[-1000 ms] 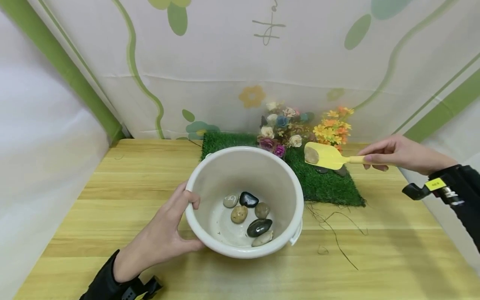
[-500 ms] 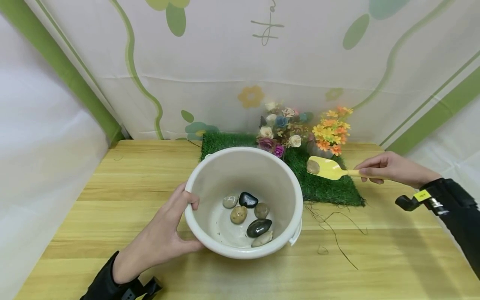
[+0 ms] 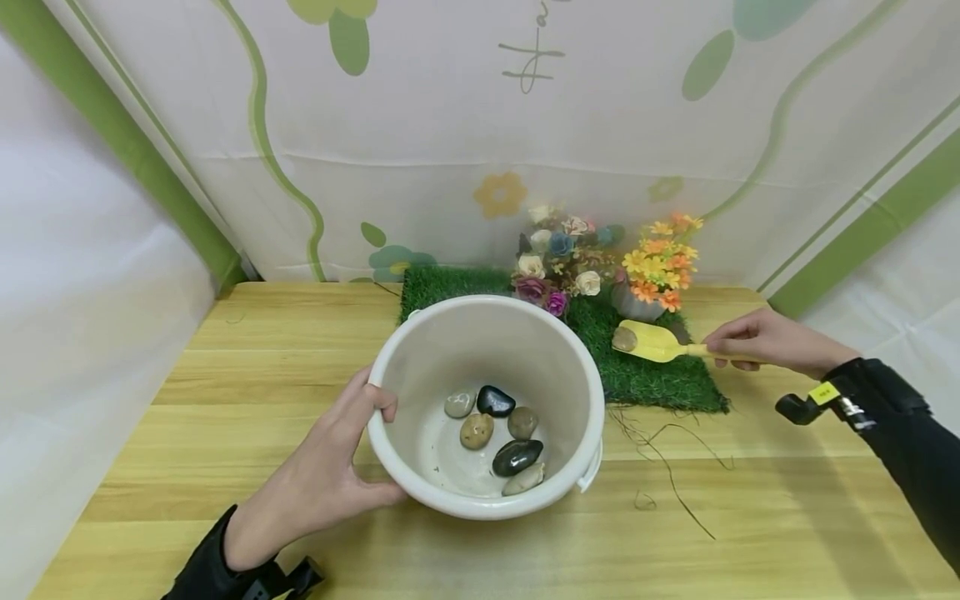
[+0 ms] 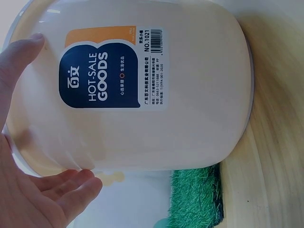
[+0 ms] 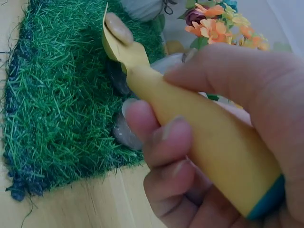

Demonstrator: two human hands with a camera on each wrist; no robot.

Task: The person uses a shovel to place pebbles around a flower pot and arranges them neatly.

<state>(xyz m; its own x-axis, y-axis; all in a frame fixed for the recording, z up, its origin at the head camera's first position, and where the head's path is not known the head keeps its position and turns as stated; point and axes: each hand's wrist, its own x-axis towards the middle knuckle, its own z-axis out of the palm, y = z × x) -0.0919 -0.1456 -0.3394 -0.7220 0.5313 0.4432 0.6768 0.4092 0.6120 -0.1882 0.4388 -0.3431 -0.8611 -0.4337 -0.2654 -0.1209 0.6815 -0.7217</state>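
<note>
My left hand (image 3: 322,475) grips the rim of a white plastic bucket (image 3: 480,346), fingertips hooked over the edge. A printed label (image 4: 102,71) shows on the bucket's outside in the left wrist view. Several smooth stones lie on its bottom, among them a black stone (image 3: 496,401) and a tan stone (image 3: 477,431). To the right, my right hand (image 3: 772,342) holds a yellow toy shovel (image 3: 657,343) by its handle, which ends in teal (image 5: 268,202). One brownish stone (image 3: 624,339) rests near the blade's tip, above the grass mat.
Behind the bucket lies a green artificial grass mat (image 3: 660,387). Mixed roses (image 3: 558,258) and a pot of orange-yellow flowers (image 3: 660,267) stand at its back. Grey stones (image 5: 126,132) sit on the mat under the shovel. Thin dark strands (image 3: 667,467) lie on the wooden table (image 3: 262,400).
My right hand has come left and lower, nearer the mat, with the stone still on the shovel. The left hand and the bucket have stayed in place.
</note>
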